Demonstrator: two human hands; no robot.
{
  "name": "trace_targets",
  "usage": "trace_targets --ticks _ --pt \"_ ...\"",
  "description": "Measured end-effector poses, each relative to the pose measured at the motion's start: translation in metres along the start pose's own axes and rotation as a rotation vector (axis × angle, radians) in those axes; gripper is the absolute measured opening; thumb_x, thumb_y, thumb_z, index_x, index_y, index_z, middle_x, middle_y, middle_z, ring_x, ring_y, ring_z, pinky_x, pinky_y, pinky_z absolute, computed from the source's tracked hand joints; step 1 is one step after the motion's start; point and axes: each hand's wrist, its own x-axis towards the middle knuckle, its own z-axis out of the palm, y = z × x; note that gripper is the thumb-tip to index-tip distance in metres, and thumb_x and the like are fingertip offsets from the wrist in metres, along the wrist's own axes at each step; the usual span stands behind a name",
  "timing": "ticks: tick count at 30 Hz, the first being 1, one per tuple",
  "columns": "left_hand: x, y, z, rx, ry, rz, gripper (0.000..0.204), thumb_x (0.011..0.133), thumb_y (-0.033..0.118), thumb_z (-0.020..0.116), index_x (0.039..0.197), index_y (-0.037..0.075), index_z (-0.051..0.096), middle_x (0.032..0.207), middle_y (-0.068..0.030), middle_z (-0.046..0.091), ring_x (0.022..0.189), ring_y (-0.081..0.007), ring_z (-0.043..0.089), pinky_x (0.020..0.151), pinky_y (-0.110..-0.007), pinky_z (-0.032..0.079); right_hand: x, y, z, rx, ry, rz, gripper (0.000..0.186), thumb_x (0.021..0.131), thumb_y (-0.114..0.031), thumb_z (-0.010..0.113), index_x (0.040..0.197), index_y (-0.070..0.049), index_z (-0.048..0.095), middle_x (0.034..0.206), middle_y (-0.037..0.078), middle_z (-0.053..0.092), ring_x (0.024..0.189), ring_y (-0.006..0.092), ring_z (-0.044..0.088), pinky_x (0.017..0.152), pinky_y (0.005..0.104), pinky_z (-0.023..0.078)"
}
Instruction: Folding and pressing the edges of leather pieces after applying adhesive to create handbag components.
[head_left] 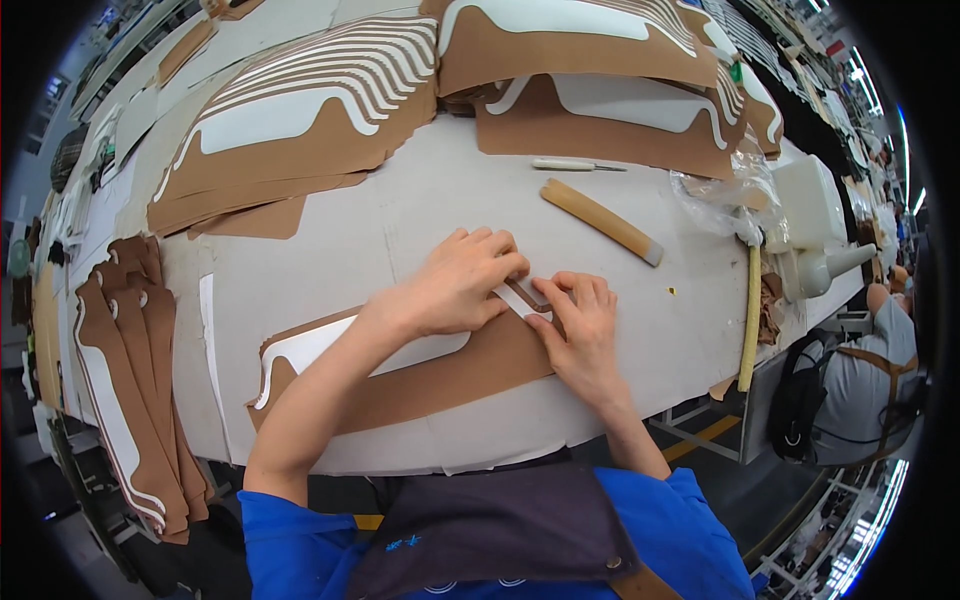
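A brown leather-like panel (450, 390) with a white shaped piece on it lies flat on the table in front of me. My left hand (465, 275) reaches across it, fingers curled and thumb pressed at the upper right edge. Close beside it, my right hand (580, 325) pinches the panel's right end between thumb and fingers. Between the two hands a narrow white strip with a brown edge (525, 298) shows, and the edge looks turned over there. My left forearm hides part of the panel's left half, and the fingertips cover the gripped edge.
Stacked brown panels (250, 180) with white pieces lie at the far left, with another stack (600, 140) far right. More panels (130, 370) overhang the left edge. An awl (575, 165), a flat tan tool (600, 222) and a white bottle (825, 270) lie right. A person (865, 380) sits beyond.
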Motion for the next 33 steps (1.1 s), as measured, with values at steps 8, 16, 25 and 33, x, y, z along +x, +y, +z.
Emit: trace_targets --ticks 8,16,25,33 --pt "0.027 0.001 -0.009 0.021 -0.297 0.005 0.013 0.087 0.014 0.074 0.094 0.009 0.065 0.099 -0.0053 0.066 0.104 -0.0263 0.059 0.098 -0.040 0.043 -0.010 0.010 -0.004 0.069 0.022 0.013 0.038 0.083 -0.010 0.081 0.120 -0.007 0.072 0.119 0.007 0.060 0.118 0.0282 0.054 0.099 0.0454 0.040" --pt "0.013 -0.004 -0.001 -0.283 -0.219 -0.082 0.010 0.092 0.014 0.074 0.101 0.011 0.073 0.099 -0.0023 0.068 0.104 -0.0243 0.058 0.098 -0.039 0.041 0.010 0.032 -0.013 0.258 -0.111 -0.064 0.017 0.084 -0.009 0.079 0.101 -0.009 0.077 0.105 0.002 0.064 0.108 0.0254 0.056 0.093 0.0419 0.039" --pt "0.005 -0.019 0.018 -0.187 -0.022 0.121 0.008 0.091 0.017 0.080 0.099 0.016 0.079 0.102 0.0032 0.065 0.104 -0.0190 0.056 0.095 -0.037 0.037 0.023 0.038 -0.014 0.341 -0.266 -0.055 0.008 0.085 -0.005 0.076 0.092 -0.009 0.076 0.099 0.002 0.063 0.103 0.0237 0.053 0.091 0.0396 0.037" --pt "0.005 -0.026 0.021 -0.171 -0.013 0.204 0.019 0.089 0.010 0.079 0.104 0.021 0.081 0.103 0.0042 0.063 0.104 -0.0187 0.055 0.096 -0.038 0.037 0.016 0.053 -0.007 0.388 -0.171 -0.175 0.017 0.082 0.001 0.075 0.093 -0.012 0.079 0.100 -0.002 0.066 0.106 0.0221 0.055 0.089 0.0392 0.037"
